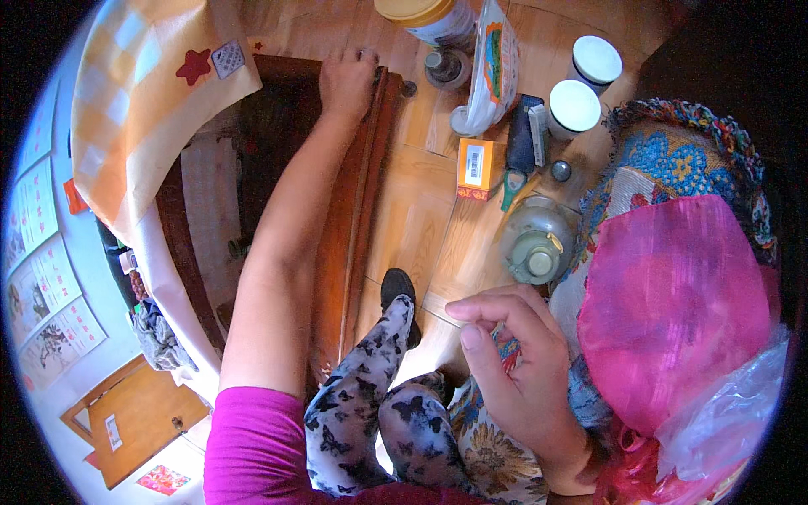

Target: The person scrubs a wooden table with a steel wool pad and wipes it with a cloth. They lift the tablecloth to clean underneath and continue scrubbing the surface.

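Observation:
My left arm stretches forward over a dark, glossy piece of wooden furniture (358,227). At its far corner my left hand (347,84) is closed over the wooden edge, fingertips partly hidden. A checked orange-and-white cloth (139,109) with a red star drapes beside that arm. My right hand (526,358) is raised above my lap with thumb and index finger brought close in a pinch; whatever lies between them, if anything, is too small to make out. Just beyond it stands a clear jug with a green lid (539,248), not touched.
On the wood-patterned floor (412,194) stand an orange box (475,168), a dark case (523,135), a white plastic package (492,71), a yellow-lidded tub (433,21) and a white-topped cup (575,107). Pink fabric (677,303) covers a woven seat at right. My black shoe (397,288) is below.

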Motion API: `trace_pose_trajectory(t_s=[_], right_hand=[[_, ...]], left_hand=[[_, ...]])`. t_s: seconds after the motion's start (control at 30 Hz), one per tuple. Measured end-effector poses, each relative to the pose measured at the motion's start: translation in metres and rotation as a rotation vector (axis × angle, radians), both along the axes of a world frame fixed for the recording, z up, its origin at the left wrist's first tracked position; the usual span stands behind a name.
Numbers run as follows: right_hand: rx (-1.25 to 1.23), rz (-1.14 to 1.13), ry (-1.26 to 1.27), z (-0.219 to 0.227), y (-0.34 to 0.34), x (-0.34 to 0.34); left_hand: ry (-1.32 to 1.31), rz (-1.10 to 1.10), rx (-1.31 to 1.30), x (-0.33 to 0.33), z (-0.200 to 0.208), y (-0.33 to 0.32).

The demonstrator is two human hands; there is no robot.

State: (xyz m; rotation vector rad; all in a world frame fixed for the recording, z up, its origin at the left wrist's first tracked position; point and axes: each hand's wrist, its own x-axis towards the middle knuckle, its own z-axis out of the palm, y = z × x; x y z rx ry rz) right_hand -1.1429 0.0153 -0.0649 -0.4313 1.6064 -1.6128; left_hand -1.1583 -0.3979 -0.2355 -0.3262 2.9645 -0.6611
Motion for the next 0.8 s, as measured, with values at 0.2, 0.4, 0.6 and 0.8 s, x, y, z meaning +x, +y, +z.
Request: trace_pose_trajectory(t_s=[0.2, 0.4, 0.6, 0.8], right_hand=[[0.002, -0.006, -0.035, 0.0, 0.002, 0.001], [-0.007, -0.026, 0.017, 0.001, 0.002, -0.004], [0.011, -0.002, -0.043, -0.001, -0.001, 0.002], [0.006, -0.022, -0.079, -0.002, 0.0, 0.003]], left_hand=[[0.108, -0.086, 0.072, 0.031, -0.021, 0.018], [0.058, 0.501, 0.416, 0.067, 0.004, 0.026], [0.09, -0.077, 0.076, 0.03, 0.01, 0.019], [-0.164, 0.187, 0.216, 0.041, -0.043, 0.057]])
